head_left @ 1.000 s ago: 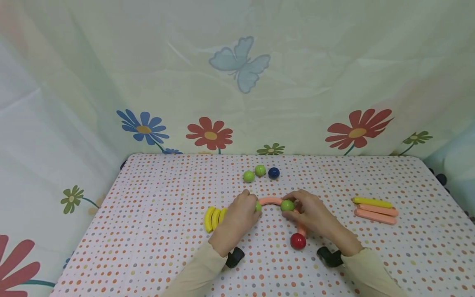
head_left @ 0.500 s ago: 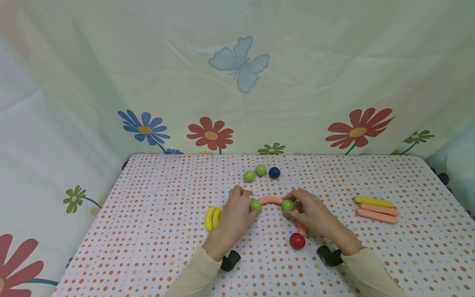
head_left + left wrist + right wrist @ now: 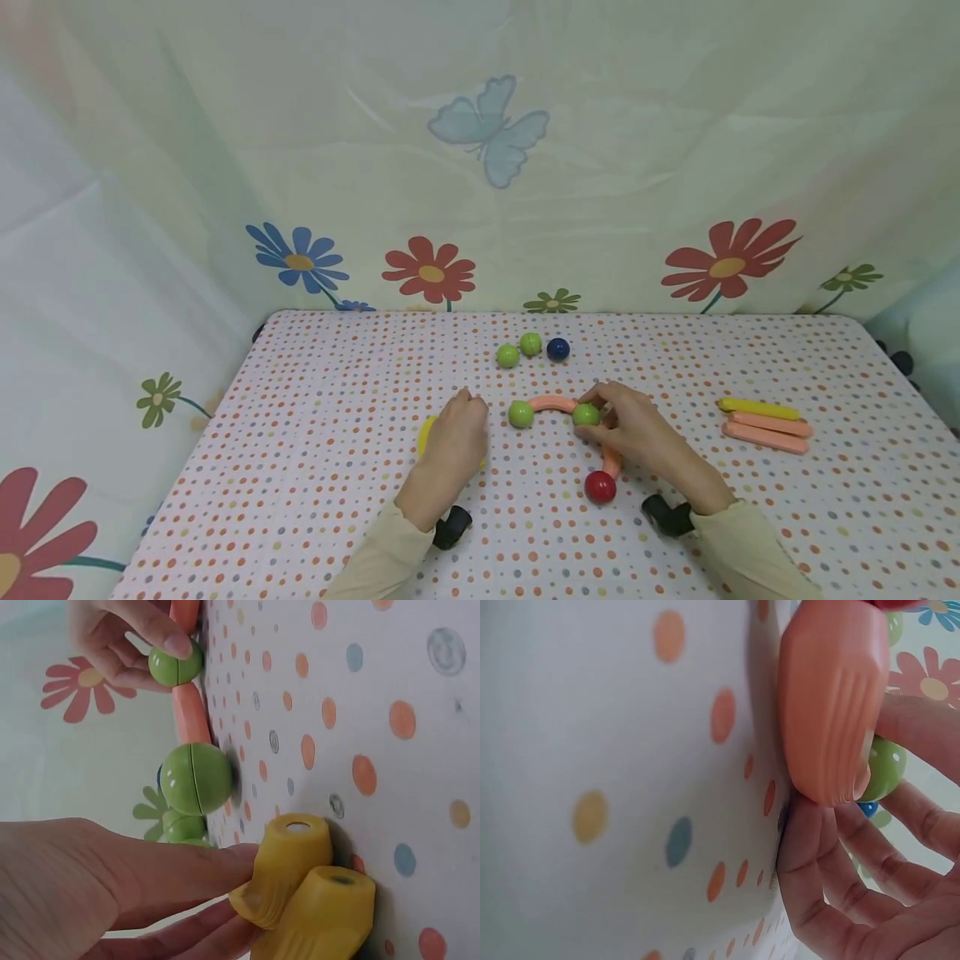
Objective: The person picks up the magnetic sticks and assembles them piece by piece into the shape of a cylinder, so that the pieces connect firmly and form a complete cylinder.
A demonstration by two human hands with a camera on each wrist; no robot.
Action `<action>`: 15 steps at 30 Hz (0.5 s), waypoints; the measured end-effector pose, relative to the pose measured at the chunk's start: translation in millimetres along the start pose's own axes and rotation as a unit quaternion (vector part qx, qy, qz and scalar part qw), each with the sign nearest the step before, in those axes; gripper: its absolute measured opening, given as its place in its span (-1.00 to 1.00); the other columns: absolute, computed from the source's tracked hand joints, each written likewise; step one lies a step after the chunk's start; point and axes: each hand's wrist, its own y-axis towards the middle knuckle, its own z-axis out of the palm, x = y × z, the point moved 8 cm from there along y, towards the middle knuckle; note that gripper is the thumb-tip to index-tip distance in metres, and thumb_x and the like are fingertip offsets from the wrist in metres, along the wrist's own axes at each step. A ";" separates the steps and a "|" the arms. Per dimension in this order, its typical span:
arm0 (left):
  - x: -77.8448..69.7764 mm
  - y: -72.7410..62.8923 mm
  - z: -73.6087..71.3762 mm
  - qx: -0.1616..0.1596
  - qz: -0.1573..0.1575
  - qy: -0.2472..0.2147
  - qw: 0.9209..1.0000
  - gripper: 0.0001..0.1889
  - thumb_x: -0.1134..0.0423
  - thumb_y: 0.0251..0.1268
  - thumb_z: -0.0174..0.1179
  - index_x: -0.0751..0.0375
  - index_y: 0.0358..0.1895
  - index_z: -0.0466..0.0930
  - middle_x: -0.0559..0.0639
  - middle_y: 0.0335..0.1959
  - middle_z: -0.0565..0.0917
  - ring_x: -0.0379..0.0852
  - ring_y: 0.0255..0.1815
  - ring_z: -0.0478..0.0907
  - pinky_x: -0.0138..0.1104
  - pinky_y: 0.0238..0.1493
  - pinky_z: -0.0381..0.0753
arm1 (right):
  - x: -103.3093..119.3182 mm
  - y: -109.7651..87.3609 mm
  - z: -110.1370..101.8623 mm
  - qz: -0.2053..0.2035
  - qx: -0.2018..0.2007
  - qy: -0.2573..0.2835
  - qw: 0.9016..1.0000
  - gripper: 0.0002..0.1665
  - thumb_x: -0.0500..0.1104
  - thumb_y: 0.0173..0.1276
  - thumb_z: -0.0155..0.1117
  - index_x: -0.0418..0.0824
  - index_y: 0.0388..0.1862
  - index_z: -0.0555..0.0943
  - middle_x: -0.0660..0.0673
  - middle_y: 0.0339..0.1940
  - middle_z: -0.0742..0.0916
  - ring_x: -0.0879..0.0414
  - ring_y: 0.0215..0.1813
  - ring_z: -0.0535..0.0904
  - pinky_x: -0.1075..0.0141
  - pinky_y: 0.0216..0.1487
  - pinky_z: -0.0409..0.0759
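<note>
My left hand [image 3: 453, 437] is at the yellow curved toy rods and covers most of them in the head view. In the left wrist view its thumb and fingers pinch one yellow curved rod [image 3: 289, 847], beside another yellow rod [image 3: 322, 915]. My right hand [image 3: 641, 427] holds a green ball [image 3: 586, 416] between thumb and fingers. That ball joins a pink curved rod [image 3: 553, 403] to a second pink rod [image 3: 831, 705], which ends at a red ball [image 3: 600, 487]. Another green ball [image 3: 521, 414] sits at the first pink rod's left end.
Two loose green balls, the left one [image 3: 507, 356] and the right one [image 3: 531, 343], lie behind the chain with a dark blue ball [image 3: 558, 349]. On the right, a straight yellow rod [image 3: 759, 408] lies alongside two pink rods [image 3: 765, 437]. The dotted tabletop [image 3: 337, 400] meets a flowered curtain [image 3: 630, 167].
My left hand has let go of the green ball at the chain's left end and moved left onto the yellow curved rods. My right hand keeps its hold on the other green ball.
</note>
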 end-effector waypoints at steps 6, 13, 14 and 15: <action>-4.7 -4.7 2.6 0.017 -0.002 -0.020 1.000 -0.87 0.58 0.16 0.41 0.40 -0.37 0.63 0.08 -0.38 0.49 -0.06 -0.38 0.43 -0.26 -0.33 0.57 | 0.0 -1.7 -1.0 0.003 -0.016 0.000 1.000 -0.62 -0.27 0.26 0.59 -0.32 0.00 0.67 -0.15 -0.16 0.69 0.09 -0.26 0.57 0.25 -0.27 0.57; -12.6 -9.8 10.5 0.019 -0.005 -0.083 0.996 -0.68 0.46 0.21 0.47 0.26 -0.58 0.50 0.00 -0.54 0.43 -0.16 -0.54 0.36 -0.39 -0.50 0.42 | -1.5 -3.4 0.4 0.016 -0.021 0.002 1.000 -0.62 -0.25 0.29 0.58 -0.33 0.02 0.66 -0.15 -0.15 0.66 0.06 -0.25 0.53 0.25 -0.27 0.53; -13.8 -9.6 11.6 0.016 -0.006 -0.095 0.995 -0.68 0.46 0.21 0.47 0.25 -0.58 0.51 -0.01 -0.55 0.42 -0.18 -0.55 0.36 -0.40 -0.52 0.41 | -1.7 -3.4 0.8 0.017 -0.021 0.000 1.000 -0.62 -0.24 0.29 0.57 -0.32 0.03 0.66 -0.15 -0.15 0.66 0.06 -0.25 0.53 0.25 -0.26 0.53; -15.0 -9.4 12.7 0.013 -0.006 -0.107 0.994 -0.70 0.46 0.21 0.47 0.25 -0.57 0.53 -0.03 -0.56 0.42 -0.19 -0.56 0.36 -0.41 -0.53 0.41 | -1.9 -3.3 1.2 0.017 -0.022 -0.002 1.000 -0.61 -0.24 0.30 0.57 -0.32 0.03 0.66 -0.15 -0.15 0.66 0.06 -0.24 0.53 0.25 -0.26 0.53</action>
